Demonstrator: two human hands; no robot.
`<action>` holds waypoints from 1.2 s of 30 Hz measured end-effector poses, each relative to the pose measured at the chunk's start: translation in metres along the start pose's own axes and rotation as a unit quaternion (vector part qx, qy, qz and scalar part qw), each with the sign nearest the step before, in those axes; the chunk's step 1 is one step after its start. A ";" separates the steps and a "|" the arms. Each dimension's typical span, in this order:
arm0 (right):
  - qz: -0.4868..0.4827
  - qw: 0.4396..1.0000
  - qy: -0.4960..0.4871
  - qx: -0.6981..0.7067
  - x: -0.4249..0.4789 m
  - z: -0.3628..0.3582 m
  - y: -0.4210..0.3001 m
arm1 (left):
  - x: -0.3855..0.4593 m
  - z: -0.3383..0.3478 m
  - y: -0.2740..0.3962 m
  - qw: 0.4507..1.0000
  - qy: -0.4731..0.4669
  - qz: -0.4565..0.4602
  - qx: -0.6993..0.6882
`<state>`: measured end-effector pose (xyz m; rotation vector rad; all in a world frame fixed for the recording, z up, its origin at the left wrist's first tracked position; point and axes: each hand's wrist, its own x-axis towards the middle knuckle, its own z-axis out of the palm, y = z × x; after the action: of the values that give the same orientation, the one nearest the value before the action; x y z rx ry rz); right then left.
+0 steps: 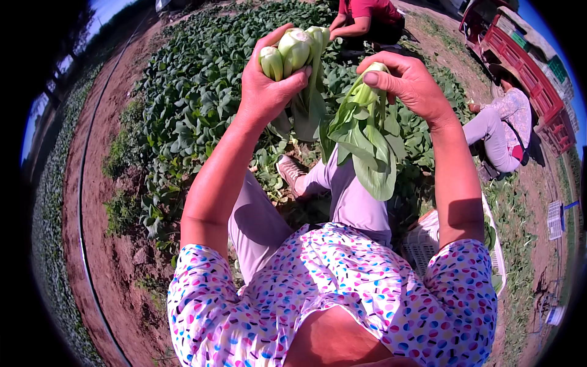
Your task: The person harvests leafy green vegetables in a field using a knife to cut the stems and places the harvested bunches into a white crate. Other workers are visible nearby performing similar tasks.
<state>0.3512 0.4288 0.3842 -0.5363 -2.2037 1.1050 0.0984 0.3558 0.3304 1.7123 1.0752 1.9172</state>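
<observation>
Several heads of bok choy (294, 51) are bunched in my left hand (268, 87), their pale cut bases up and their leaves hanging below. My right hand (406, 85) pinches another bok choy (367, 133) by its base between thumb and fingers. Its green leaves droop over my right knee. Both hands are raised in front of me and apart from each other. The lower leaves of the left bunch are partly hidden behind my left hand.
Dense leafy greens (183, 91) grow ahead. Beside my right elbow stands a white plastic crate (422, 245). One person in red (373, 18) crouches ahead; another person (509, 119) sits at right near a red cargo vehicle (523, 69). A dark hose (82, 183) runs along the left soil.
</observation>
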 end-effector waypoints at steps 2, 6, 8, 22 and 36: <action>0.029 0.999 0.006 0.012 -0.017 -0.002 0.001 | 0.002 0.010 0.001 0.999 -0.015 -0.017 -0.042; 0.031 0.998 0.007 0.063 -0.037 -0.016 -0.011 | 0.007 0.032 -0.008 0.991 -0.038 -0.038 -0.120; 0.008 0.998 0.016 0.058 -0.053 -0.016 -0.012 | 0.003 0.046 -0.008 0.986 -0.056 -0.079 -0.138; 0.014 0.993 -0.005 0.114 -0.074 -0.030 0.009 | -0.010 0.105 -0.017 0.955 -0.148 -0.157 -0.202; -0.150 0.926 0.315 0.147 -0.105 0.001 0.060 | -0.043 0.153 -0.017 0.910 -0.153 -0.286 -0.259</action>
<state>0.4323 0.4010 0.2992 -0.3424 -1.4693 0.9108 0.2495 0.3825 0.2858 1.1725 0.7429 1.3418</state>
